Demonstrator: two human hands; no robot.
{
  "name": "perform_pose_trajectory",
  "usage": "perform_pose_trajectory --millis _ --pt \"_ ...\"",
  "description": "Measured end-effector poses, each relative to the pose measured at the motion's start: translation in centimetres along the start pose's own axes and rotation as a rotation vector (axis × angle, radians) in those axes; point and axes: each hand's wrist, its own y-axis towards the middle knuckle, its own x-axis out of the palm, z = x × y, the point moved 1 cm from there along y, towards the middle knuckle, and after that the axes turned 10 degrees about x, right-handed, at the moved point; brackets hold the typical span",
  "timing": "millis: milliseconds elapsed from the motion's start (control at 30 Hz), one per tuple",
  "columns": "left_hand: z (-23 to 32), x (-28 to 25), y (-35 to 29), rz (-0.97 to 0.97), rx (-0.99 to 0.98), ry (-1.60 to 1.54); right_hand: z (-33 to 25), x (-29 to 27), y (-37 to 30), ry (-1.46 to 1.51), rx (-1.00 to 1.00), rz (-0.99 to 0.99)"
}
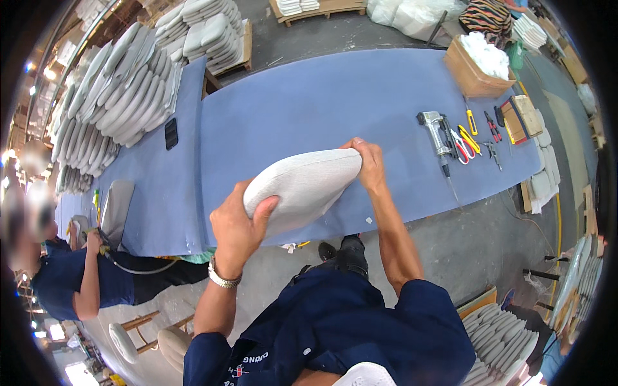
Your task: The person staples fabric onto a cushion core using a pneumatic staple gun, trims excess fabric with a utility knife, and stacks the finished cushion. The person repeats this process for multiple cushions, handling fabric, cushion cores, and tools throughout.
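Note:
A light grey fabric-covered seat cushion (pixel 302 186) is held up, tilted, over the near edge of the blue-covered table (pixel 277 109). My left hand (pixel 238 222) grips its left end, thumb on the fabric face and the other fingers behind it. At the upper right corner, my right hand (pixel 368 162) is closed round the edge. The cushion's underside is turned away from view. A watch with a metal band (pixel 223 275) circles my left wrist.
On the table's right lie a pneumatic stapler (pixel 438 138), scissors (pixel 462 149), a yellow cutter (pixel 472 122) and pliers (pixel 493 127). A carton of white stuffing (pixel 473 74) stands behind. Stacked grey cushions (pixel 122 90) and a phone (pixel 171 134) are left. A co-worker (pixel 84 276) works at left.

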Motion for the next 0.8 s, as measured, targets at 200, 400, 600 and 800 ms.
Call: perform_pose_trajectory --millis 200,400,600,800 --pt "4.1 1.1 3.3 -0.046 -0.005 0.114 -9.7 1.2 -0.8 0.064 -0.247 -0.035" --pt "5.0 2.7 5.5 -0.029 0.059 0.134 -20.0 4.6 -1.5 -0.855 -0.574 -0.092" --pt "3.4 3.4 8.1 0.116 0.246 -0.348 -17.8 1.5 3.8 -0.517 -0.502 0.096" --pt "4.2 9.1 5.6 0.138 -0.176 -0.976 -16.5 -3.1 6.5 -0.484 -0.365 0.084"
